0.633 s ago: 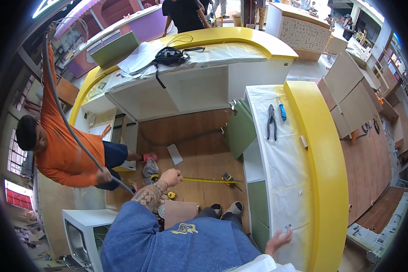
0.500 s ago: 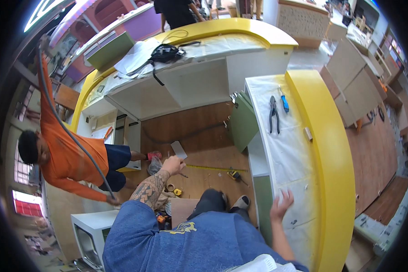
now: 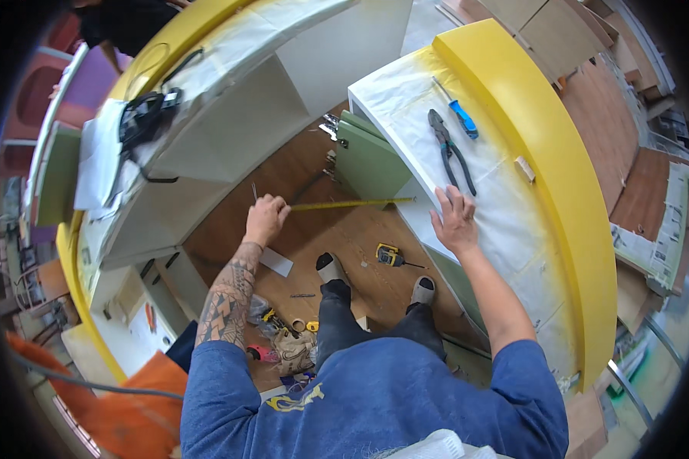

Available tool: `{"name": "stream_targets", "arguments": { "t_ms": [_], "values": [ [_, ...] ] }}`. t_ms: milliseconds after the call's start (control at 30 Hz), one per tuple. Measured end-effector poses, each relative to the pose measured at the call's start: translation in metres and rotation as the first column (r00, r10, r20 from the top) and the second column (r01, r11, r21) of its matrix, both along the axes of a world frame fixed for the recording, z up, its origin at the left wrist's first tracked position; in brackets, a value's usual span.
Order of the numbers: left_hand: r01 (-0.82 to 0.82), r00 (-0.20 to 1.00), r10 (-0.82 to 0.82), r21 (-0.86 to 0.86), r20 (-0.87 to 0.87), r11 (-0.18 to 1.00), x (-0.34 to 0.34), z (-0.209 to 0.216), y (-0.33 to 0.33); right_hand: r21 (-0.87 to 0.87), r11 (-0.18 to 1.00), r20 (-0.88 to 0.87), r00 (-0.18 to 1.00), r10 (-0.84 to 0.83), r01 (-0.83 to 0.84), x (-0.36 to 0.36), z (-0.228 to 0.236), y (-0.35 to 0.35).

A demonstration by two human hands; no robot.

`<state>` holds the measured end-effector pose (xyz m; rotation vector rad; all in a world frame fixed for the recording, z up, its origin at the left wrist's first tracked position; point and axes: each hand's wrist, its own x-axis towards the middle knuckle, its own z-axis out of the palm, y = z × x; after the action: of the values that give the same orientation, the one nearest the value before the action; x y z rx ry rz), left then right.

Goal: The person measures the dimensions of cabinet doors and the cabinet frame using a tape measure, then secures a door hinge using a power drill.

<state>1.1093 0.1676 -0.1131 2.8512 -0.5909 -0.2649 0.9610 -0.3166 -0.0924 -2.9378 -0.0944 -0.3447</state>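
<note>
**Status: yellow measuring tape (image 3: 352,205) drawn out at center of frame**

Lower left: co-worker in orange (image 3: 126,413). Upper left: black bag (image 3: 142,118) beside white papers (image 3: 99,153). Center: left hand (image 3: 266,219), closed on the near end of the measuring tape. From there, tape stretched rightward across the frame, far end near the white edge of the bench (image 3: 524,229) at right; contact not determinable. Above the tape: green panel (image 3: 371,157), standing out from the bench front. Below: yellow-and-black power tool (image 3: 388,255), lying on the floor. Right of center: right hand (image 3: 455,222), fingers loosely spread at the bench edge, gripping nothing visible. Upper right: pliers (image 3: 442,136) and blue-handled screwdriver (image 3: 464,118), laid on the bench.

Progress, as judged: tape extended; reeling in not yet done; reading not confirmable. Markings: yellow print on the blue shirt (image 3: 375,382); tape graduations too small to read.
</note>
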Motion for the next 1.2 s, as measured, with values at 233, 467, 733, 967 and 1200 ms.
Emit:
{"name": "stream_targets", "arguments": {
  "t_ms": [233, 467, 733, 967, 1200],
  "values": [
    [0.271, 0.962, -0.266, -0.115, 0.059, 0.956, 0.188, -0.064, -0.03, -0.232, 0.972, -0.052, 0.998, -0.038, 0.025, -0.004, -0.004, -0.004],
    [0.397, 0.916, -0.376, -0.186, 0.138, 0.899, 0.289, -0.111, -0.043, -0.294, 0.956, -0.071, 0.997, -0.039, 0.017, 0.002, -0.006, 0.004],
    [0.469, 0.883, -0.459, -0.158, 0.095, 0.869, 0.32, -0.145, -0.058, -0.322, 0.947, -0.115, 0.991, -0.063, 0.023, 0.001, -0.008, 0.001],
    [0.457, 0.889, -0.45, -0.139, 0.081, 0.879, 0.325, -0.14, -0.074, -0.325, 0.946, -0.128, 0.99, -0.062, 0.018, -0.004, -0.007, 0.001],
    [0.454, 0.891, -0.452, -0.147, 0.05, 0.879, 0.341, -0.128, -0.071, -0.332, 0.943, -0.128, 0.99, -0.054, 0.008, -0.005, -0.004, 0.001]
  ]
}}
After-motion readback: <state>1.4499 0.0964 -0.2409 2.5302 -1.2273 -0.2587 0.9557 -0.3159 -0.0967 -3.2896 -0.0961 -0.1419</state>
